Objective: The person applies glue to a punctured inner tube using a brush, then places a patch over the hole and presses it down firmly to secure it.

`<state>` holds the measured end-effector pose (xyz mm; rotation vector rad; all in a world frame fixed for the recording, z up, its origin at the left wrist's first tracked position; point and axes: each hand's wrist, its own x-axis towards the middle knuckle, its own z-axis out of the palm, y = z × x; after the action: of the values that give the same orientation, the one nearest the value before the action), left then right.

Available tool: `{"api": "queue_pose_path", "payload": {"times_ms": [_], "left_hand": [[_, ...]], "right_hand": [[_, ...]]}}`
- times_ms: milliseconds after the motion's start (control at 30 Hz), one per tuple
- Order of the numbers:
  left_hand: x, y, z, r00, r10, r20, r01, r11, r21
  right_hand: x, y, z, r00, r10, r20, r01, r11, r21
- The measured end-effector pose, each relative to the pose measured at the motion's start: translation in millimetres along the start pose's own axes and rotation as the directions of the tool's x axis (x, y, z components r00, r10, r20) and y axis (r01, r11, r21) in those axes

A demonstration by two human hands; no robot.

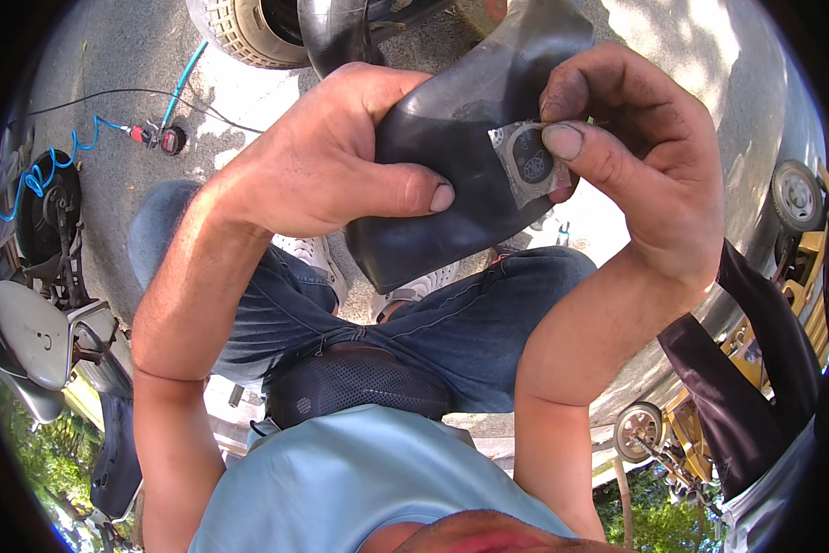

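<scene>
A black rubber inner tube [419, 241] is stretched flat in front of me, above my knees. My left hand [313, 170] grips it from the left, with the thumb lying on top and the other fingers hidden behind. Near the tube's right edge sits a round dark patch [532, 155] under a clear, crinkled piece of film [525, 194]. The thumb and forefinger of my right hand [659, 175] pinch together at the film's upper right edge. Part of that hand's fingers reaches behind the tube.
Beyond the tube lies a wheel with a tyre [248, 32]. A coiled blue air hose [87, 138] runs to a red inflator with a gauge [152, 136] on the ground at left. A scooter [36, 332] stands at far left. Someone in dark trousers [723, 378] is close at right.
</scene>
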<state>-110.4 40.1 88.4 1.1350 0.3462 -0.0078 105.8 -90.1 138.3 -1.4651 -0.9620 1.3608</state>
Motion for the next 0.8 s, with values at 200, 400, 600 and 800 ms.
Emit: {"api": "queue_pose_path", "payload": {"times_ms": [200, 400, 600, 800], "left_hand": [[2, -2, 1, 0.999, -0.006, -0.045, 0.006, 1.000, 0.019], [4, -3, 1, 0.999, -0.003, -0.038, 0.003, 1.000, -0.004], [4, -1, 3, 1.000, -0.004, -0.018, 0.003, 0.999, -0.032], [5, 1, 2, 1.000, -0.018, -0.005, 0.018, 1.000, -0.016]], "right_hand": [[5, 21, -24, 0.967, -0.253, 0.036, 0.251, 0.967, 0.053], [6, 23, -23, 0.965, -0.262, 0.019, 0.260, 0.963, 0.074], [-4, 8, -8, 0.995, -0.095, 0.011, 0.095, 0.995, -0.042], [-5, 0, -1, 1.000, -0.019, -0.020, 0.017, 0.995, -0.095]]}}
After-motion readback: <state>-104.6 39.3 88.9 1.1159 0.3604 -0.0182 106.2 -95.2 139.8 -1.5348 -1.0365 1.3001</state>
